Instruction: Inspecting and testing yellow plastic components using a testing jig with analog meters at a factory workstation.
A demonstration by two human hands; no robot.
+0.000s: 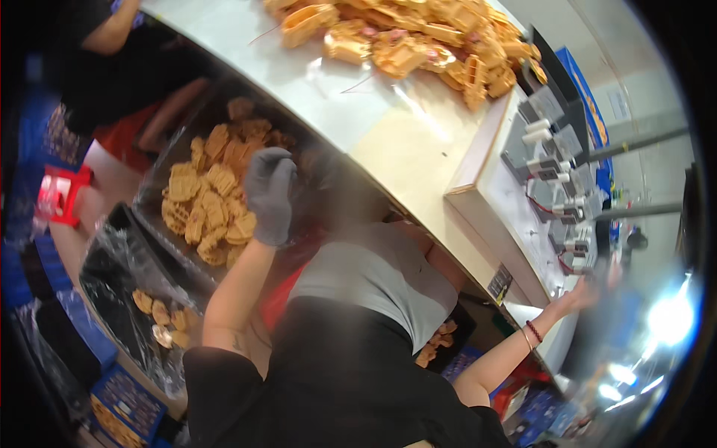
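Below the steel desk, a grey-gloved left hand is hovering, fingers loosely curled and empty, over a film-lined bin of orange grid-shaped pieces, while the bare right hand is reaching, fingers spread, toward a rack of grey fixtures beside that desk.

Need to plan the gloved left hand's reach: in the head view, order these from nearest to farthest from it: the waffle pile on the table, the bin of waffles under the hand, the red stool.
1. Bin of waffles, right beneath the left hand.
2. Waffle pile, up on the table, to the right.
3. Red stool, far left on the floor.
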